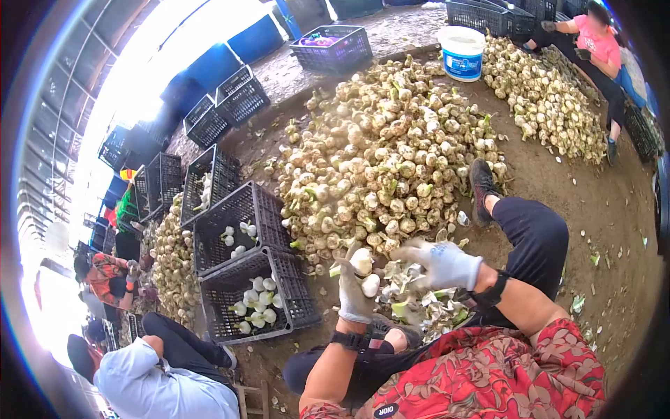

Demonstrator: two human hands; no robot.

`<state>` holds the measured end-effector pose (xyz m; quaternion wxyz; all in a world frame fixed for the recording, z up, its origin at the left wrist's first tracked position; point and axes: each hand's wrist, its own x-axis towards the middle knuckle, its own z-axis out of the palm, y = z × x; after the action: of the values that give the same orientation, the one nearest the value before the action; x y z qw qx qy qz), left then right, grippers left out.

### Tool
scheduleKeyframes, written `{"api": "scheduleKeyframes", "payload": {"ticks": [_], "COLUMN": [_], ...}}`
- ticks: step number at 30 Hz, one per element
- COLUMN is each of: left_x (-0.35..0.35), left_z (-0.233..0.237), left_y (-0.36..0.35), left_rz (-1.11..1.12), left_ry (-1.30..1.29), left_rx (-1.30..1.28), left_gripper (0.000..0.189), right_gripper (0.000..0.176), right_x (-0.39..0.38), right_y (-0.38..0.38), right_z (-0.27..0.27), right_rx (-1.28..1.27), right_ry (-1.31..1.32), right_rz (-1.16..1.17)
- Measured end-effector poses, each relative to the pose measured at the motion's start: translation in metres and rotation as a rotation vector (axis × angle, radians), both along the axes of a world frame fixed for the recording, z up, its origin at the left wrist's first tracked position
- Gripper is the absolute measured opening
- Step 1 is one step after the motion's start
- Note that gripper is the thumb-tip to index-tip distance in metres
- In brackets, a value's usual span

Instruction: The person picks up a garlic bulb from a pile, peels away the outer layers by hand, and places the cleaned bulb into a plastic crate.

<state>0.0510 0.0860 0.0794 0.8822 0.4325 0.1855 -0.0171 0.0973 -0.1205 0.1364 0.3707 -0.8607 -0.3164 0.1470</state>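
Note:
My left hand, in a pale glove, is raised between the crates and the peelings. Its fingers are closed around a garlic bulb. Just beside that hand lies a white peeled bulb; whether the hand touches it is unclear. My right hand, in a white glove and blurred by motion, hovers over the loose garlic skins. What its fingers hold, if anything, cannot be made out. Beyond both hands spreads a large heap of unpeeled garlic.
Left of my hands, a black crate holds several white bulbs; another crate has a few. A white bucket stands behind the heap. A person in light blue sits at lower left; a person in pink sits at upper right.

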Motion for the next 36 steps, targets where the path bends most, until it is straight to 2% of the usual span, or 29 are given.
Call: {"api": "scheduleKeyframes", "payload": {"ticks": [1, 3, 5, 10, 13, 14, 15, 16, 18, 20, 21, 23, 25, 27, 28, 29, 31, 33, 36], "left_x": [-0.002, -0.003, -0.003, -0.005, -0.003, 0.000, 0.003, 0.007, 0.008, 0.007, 0.008, 0.009, 0.010, 0.009, 0.011, 0.011, 0.012, 0.015, 0.021], "left_z": [-0.001, -0.005, -0.004, -0.013, -0.014, -0.015, -0.017, -0.020, -0.016, -0.015, -0.015, -0.014, -0.012, -0.010, -0.001, 0.000, -0.001, -0.005, -0.023], "left_y": [-0.001, -0.001, -0.002, -0.004, -0.003, -0.002, -0.001, 0.000, 0.009, 0.012, 0.011, 0.012, 0.012, 0.012, 0.006, 0.005, 0.004, 0.004, 0.003], "left_rz": [-0.002, -0.066, -0.140, -0.168, -0.210, -0.148, -0.082, -0.012, -0.030, -0.059, -0.057, -0.096, -0.105, -0.118, -0.089, -0.086, -0.179, -0.230, -0.071], "left_ry": [0.001, -0.090, -0.186, -0.200, -0.176, -0.150, -0.122, -0.114, -0.081, -0.069, -0.068, 0.078, 0.078, 0.086, 0.088, 0.086, 0.032, -0.040, 0.029], "left_rx": [-0.003, 0.241, 0.269, 0.201, 0.221, 0.183, 0.146, 0.204, 0.159, 0.066, 0.065, -0.218, -0.268, -0.384, -0.363, -0.363, -0.345, -0.356, -0.321], "left_gripper": [0.072, 0.070, 0.068, 0.067, 0.068, 0.068, 0.069, 0.072, 0.073, 0.072, 0.072, 0.067, 0.066, 0.066, 0.068, 0.068, 0.070, 0.072, 0.077], "right_gripper": [0.046, 0.037, 0.036, 0.019, 0.015, 0.017, 0.014, 0.016, 0.019, 0.030, 0.030, 0.034, 0.040, 0.039, 0.035, 0.035, 0.027, 0.016, 0.012], "right_x": [0.000, 0.006, 0.004, 0.007, 0.003, -0.002, -0.009, -0.018, -0.023, -0.024, -0.022, -0.018, -0.008, -0.003, -0.002, 0.002, 0.010, 0.019, 0.037], "right_y": [0.009, 0.026, 0.037, 0.045, 0.047, 0.044, 0.040, 0.035, 0.023, 0.012, 0.016, 0.028, 0.037, 0.048, 0.052, 0.054, 0.057, 0.060, 0.056], "right_z": [-0.006, -0.023, -0.020, -0.014, -0.014, -0.018, -0.016, -0.022, -0.027, -0.023, -0.021, -0.015, -0.022, -0.020, -0.016, -0.015, -0.015, -0.024, -0.018], "right_rx": [0.063, 0.297, 0.346, 0.274, 0.173, 0.110, 0.152, 0.151, 0.151, -0.102, -0.103, -0.001, 0.075, 0.338, 0.336, 0.336, 0.324, 0.379, 0.153], "right_ry": [-0.111, -0.140, -0.189, -0.373, -0.519, -0.484, -0.415, -0.351, -0.288, -0.104, -0.103, -0.170, -0.122, -0.131, -0.015, -0.016, 0.211, 0.319, 0.271], "right_rz": [-0.054, -0.138, -0.161, -0.099, -0.084, -0.058, -0.004, 0.034, 0.083, 0.256, 0.259, -0.095, -0.131, -0.223, -0.260, -0.257, -0.202, -0.279, 0.020]}}
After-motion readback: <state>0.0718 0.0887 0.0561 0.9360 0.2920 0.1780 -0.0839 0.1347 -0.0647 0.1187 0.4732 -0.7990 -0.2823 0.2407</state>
